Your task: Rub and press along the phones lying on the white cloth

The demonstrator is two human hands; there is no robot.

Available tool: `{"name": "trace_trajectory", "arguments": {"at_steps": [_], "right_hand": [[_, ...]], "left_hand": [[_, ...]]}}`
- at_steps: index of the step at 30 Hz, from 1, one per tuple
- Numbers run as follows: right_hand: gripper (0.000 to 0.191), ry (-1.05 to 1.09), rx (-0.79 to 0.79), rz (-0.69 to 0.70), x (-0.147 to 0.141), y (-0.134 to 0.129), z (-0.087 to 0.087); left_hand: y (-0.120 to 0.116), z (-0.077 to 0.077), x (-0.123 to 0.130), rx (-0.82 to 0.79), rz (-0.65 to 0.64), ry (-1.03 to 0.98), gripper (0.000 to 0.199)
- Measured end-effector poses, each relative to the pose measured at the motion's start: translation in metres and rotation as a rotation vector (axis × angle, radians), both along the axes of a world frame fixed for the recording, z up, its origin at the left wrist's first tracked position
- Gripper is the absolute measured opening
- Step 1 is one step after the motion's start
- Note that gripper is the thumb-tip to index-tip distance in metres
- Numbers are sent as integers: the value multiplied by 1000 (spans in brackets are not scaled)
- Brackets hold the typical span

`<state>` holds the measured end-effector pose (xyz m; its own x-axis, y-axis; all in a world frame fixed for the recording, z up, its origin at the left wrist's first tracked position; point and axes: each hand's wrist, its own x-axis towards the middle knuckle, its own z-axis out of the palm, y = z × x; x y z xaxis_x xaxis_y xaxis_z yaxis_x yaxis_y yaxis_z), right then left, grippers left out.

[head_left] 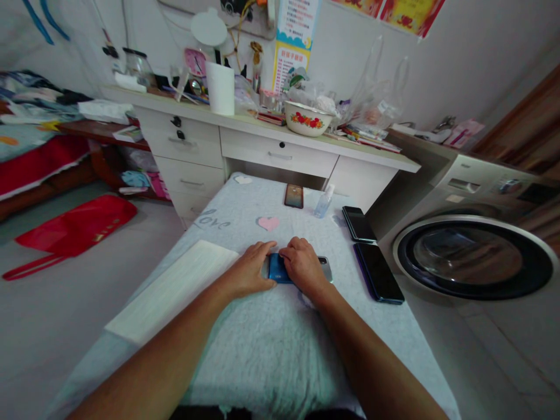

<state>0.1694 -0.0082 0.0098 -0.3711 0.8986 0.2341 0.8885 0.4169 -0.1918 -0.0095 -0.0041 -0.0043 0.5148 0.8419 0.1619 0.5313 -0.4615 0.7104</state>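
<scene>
A silver phone (327, 269) lies flat on the cloth-covered table, its camera end showing at the right. Over its middle is a small blue piece (277, 269) with faint pale marks; I cannot tell whether it is cloth or card. My left hand (252, 269) grips the phone's left end, thumb and fingers on opposite long edges. Curled fingers of my right hand (301, 262) press down on the blue piece and cover part of it and of the phone. What lies under those fingers is hidden.
Two dark phones, one (359, 224) behind the other (378, 273), lie at the right. Further back are a brown-backed phone (294, 196) and a clear spray bottle (324, 202). A white sheet (175, 291) lies left. Beyond stand a drawered desk (184, 157) and a washing machine (476, 175).
</scene>
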Motion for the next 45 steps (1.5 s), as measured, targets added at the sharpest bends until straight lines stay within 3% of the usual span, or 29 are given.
{"name": "trace_trajectory", "arguments": {"at_steps": [17, 45], "right_hand": [[21, -21, -5, 187, -2, -12, 3], [25, 0, 40, 120, -8, 1, -5]], "left_hand": [[0, -1, 1, -15, 24, 10, 84], [1, -1, -1, 3, 34, -17, 87]]}}
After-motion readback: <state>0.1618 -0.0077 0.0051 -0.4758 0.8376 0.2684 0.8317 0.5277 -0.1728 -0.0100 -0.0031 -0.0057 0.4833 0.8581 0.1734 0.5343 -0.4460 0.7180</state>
